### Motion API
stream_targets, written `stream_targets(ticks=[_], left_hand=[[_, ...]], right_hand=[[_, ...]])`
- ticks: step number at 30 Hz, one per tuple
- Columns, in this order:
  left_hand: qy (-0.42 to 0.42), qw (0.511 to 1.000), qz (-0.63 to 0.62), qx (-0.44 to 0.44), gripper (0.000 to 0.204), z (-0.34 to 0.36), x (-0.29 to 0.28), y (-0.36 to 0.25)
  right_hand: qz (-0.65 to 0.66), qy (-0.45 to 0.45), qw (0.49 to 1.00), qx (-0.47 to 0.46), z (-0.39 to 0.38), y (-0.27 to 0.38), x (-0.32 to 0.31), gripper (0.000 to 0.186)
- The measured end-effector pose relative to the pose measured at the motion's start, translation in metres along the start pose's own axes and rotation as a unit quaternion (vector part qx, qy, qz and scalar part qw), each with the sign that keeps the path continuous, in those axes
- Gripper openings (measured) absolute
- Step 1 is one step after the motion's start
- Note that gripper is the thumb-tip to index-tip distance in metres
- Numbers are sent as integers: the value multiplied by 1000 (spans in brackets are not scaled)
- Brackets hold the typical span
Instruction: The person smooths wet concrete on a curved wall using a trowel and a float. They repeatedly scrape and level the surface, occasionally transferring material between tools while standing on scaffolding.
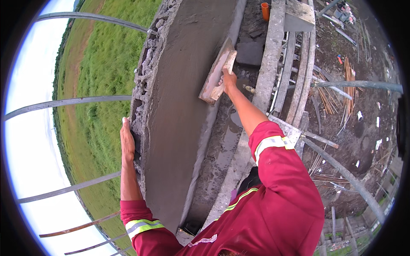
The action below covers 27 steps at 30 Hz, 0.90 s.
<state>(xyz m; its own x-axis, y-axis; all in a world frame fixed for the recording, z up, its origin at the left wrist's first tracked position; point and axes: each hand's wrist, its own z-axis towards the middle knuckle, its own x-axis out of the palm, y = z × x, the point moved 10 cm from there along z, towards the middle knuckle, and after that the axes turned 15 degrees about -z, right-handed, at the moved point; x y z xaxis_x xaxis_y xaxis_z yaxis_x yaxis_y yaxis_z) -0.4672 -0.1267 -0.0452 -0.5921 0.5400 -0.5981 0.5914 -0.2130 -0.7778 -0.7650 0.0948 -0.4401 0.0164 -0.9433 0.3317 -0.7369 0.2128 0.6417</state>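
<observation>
A broad strip of smooth grey wet mortar (pixel 179 85) runs up the wall in front of me. My right hand (pixel 229 81) is closed round the handle of a long plastering float (pixel 217 72). The float lies along the right edge of the mortar, tilted, its far end pointing up and right. My left hand (pixel 127 141) lies with straight fingers against the rough, broken edge (pixel 147 68) at the mortar's left side; no tool is in it. Both sleeves are red with reflective bands.
Right of the wall runs a ledge with mortar droppings, then a scaffold plank (pixel 269 64). An orange pipe piece (pixel 265 11) stands near the top. Metal poles (pixel 358 84) cross at right, above ground strewn with thin rods (pixel 348 81). More bars stick out left over grass (pixel 102 55).
</observation>
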Motion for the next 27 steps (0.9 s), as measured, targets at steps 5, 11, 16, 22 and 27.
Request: stream_targets(ticks=[5,11,16,22,27], left_hand=[[15,1000,-15,-7,79,3,5,-2],[6,1000,-23,1,72,3,-2,5],[-1,1000,-16,0,67,5,-5,9],[-4,1000,-11,11,64,3,-1,2],[3,999,-29,25,62,0,5,-7]], right_hand=[[-9,10,999,35,45,-4,23,32],[10,62,998,-25,29,61,59,31],[-3,74,988,-137,-26,137,80,30],[-169,16,946,-276,-79,175,105,42],[-135,41,969,-201,-35,168,106,42]])
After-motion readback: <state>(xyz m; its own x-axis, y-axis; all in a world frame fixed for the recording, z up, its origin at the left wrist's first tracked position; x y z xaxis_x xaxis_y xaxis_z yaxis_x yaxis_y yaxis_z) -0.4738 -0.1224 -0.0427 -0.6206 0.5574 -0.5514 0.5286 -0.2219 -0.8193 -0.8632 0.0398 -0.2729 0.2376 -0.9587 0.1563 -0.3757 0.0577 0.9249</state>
